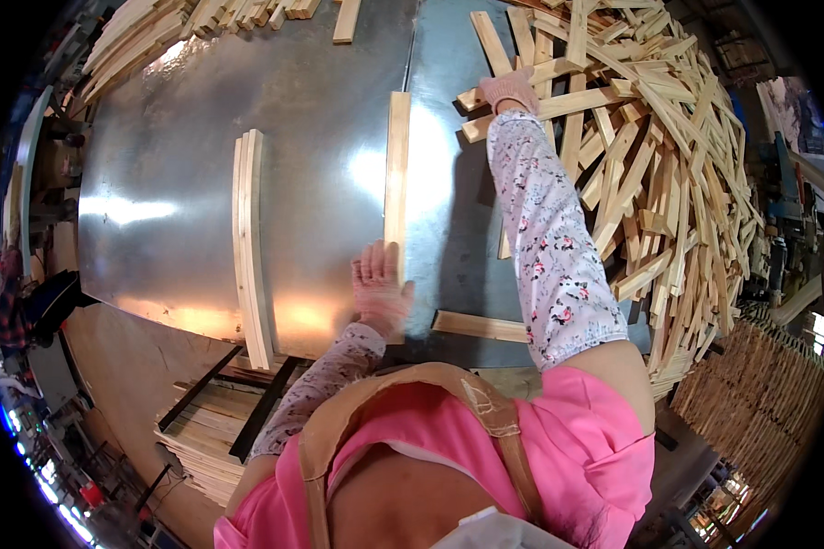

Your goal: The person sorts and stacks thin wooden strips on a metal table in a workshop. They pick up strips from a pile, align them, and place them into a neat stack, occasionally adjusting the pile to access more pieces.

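My left hand (382, 285) lies with its fingers stretched and spread, touching the near part of a pale wooden slat (397, 169) that runs straight away from me on the metal table. My right hand (511, 89) reaches far forward to the edge of a big heap of loose slats (655, 165). Its fingers are bent over a wooden slat (554, 69); the fingertips are partly hidden. Just below that hand another slat (577, 102) crosses at a slant. Flowered sleeves cover both my forearms.
A narrow bundle of slats (249, 238) lies on the left of the metal table (165, 265). One slat (481, 326) rests crosswise near the front edge, partly behind my right arm. More slats (142, 41) are stacked far left. Below the table stand stacked boards (206, 430).
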The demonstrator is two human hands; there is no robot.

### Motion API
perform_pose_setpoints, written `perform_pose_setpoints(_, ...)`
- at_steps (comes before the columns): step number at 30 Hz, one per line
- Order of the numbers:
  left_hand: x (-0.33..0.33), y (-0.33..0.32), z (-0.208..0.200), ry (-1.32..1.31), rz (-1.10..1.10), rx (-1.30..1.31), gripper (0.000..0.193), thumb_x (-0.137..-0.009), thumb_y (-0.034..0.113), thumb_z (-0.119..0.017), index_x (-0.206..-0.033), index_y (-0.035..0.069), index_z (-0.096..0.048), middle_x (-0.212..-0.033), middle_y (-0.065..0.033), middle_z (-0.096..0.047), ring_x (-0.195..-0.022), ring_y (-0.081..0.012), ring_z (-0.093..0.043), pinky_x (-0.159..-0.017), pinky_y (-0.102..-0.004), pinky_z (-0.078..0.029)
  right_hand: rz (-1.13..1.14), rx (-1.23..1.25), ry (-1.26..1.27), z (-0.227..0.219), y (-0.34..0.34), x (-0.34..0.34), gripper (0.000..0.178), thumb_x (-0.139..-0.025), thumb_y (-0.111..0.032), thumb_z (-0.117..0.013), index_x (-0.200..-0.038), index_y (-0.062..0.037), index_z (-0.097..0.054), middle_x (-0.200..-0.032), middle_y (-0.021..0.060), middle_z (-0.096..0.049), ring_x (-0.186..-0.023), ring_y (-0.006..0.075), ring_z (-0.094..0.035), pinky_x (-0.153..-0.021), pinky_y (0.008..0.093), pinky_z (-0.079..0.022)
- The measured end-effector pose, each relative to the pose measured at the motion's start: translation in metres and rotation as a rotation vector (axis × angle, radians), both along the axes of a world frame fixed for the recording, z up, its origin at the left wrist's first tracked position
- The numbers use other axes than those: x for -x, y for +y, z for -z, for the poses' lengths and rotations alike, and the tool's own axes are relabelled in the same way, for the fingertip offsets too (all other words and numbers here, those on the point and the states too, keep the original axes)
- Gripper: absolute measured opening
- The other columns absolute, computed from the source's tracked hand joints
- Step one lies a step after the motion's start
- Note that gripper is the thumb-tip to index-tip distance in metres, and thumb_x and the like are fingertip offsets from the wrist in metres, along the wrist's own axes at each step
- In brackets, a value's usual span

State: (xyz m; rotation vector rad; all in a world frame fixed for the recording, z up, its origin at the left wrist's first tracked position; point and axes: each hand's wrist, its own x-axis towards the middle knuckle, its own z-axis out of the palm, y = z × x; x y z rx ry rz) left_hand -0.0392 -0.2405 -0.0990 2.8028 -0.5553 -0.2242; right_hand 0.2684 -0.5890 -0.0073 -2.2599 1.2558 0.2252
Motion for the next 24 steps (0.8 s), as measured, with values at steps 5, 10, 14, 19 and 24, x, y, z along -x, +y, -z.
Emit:
perform_pose_setpoints(5, -0.037, 0.03, -0.006, 0.212, -0.224, 0.144, 0.084, -0.09, 0.025, -0.076, -0.163, 0.01, -0.037, -0.149, -0.0168, -0.058, -0.136, -0.0338, -0.057, -0.111, -0.0461, -0.048, 0.103, -0.067, -0.376, -0.009, 0.025, 0.025, 0.054, -0.095, -0.028, -0.071, -0.137, 0.0025, -0.054, -0.115, 0.0211, -0.073, -0.101, 0.0315, -0.073, -0.088, 0.0452, -0.054)
perform_pose_setpoints(10, -0.06, 0.024, -0.098, 0.658, -0.498, 0.238, 0.06, -0.089, 0.023, -0.084, -0.141, 0.006, -0.058, -0.114, -0.0134, -0.076, -0.107, -0.0255, -0.073, -0.096, -0.0377, -0.057, 0.084, -0.894, -0.696, 0.033, 0.037, 0.15, 0.035, -0.097, -0.019, -0.069, -0.123, 0.0036, -0.065, -0.102, 0.011, -0.071, -0.085, 0.018, -0.069, -0.072, 0.0336, -0.056)
perform_pose_setpoints(14, -0.032, 0.068, -0.03, 0.694, -0.492, 0.84, 0.06, -0.091, 0.026, -0.084, -0.141, 0.003, -0.058, -0.113, -0.0148, -0.078, -0.104, -0.0241, -0.074, -0.095, -0.038, -0.058, 0.092, -1.107, -0.566, 0.005, 0.088, 0.288, 0.04, -0.097, -0.017, -0.068, -0.132, 0.0027, -0.064, -0.108, 0.0105, -0.074, -0.092, 0.0159, -0.072, -0.069, 0.03, -0.059)
perform_pose_setpoints(19, -0.107, 0.024, -0.066, 0.457, -0.336, 0.749, 0.072, -0.093, 0.038, -0.083, -0.144, -0.004, -0.057, -0.124, -0.0208, -0.076, -0.115, -0.0289, -0.073, -0.1, -0.0408, -0.058, 0.205, -1.307, -0.42, -0.013, 0.113, 0.394, 0.05, -0.097, -0.011, -0.06, -0.145, 0.0032, -0.053, -0.107, 0.0119, -0.073, -0.086, 0.0213, -0.074, -0.076, 0.0341, -0.064)
perform_pose_setpoints(24, -0.295, -0.108, -0.232, 0.23, -0.134, 1.122, 0.074, -0.099, 0.05, -0.067, -0.156, 0.006, -0.054, -0.165, -0.0276, -0.045, -0.146, -0.0357, -0.05, -0.122, -0.0362, -0.037, 0.236, -1.346, -0.41, -0.007, 0.12, 0.435, 0.047, -0.1, -0.014, -0.056, -0.145, 0.0017, -0.054, -0.107, 0.013, -0.073, -0.08, 0.0218, -0.073, -0.071, 0.034, -0.062)
